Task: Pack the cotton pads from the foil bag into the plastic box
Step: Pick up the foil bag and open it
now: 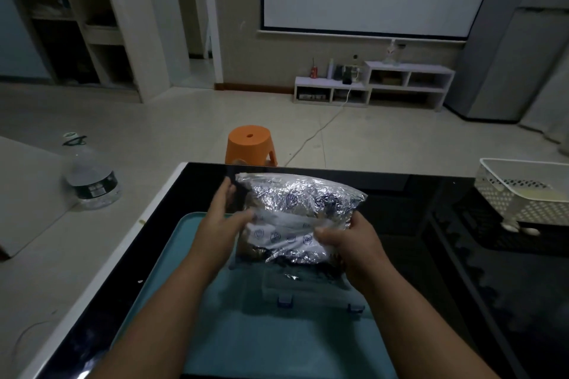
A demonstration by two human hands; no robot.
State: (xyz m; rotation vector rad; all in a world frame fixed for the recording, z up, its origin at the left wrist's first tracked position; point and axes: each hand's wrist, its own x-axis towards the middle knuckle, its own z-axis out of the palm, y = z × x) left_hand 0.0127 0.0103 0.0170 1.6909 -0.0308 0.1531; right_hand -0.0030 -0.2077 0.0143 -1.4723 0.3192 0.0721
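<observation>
A crinkled silver foil bag (295, 209) with blue printed marks is held up above the table, between both hands. My left hand (221, 221) grips its left edge, thumb across the near face. My right hand (345, 243) pinches its lower right corner. Under the bag sits a clear plastic box (308, 292) with blue latches, resting on a teal tray (215, 332). Its far part is hidden by the bag. No cotton pads show.
The tray lies on a glossy black table (462, 286) with a white rim. A white perforated basket (523, 194) stands at the right edge. An orange stool (250, 144) is beyond the far edge, and a large water bottle (90, 178) stands on the floor at left.
</observation>
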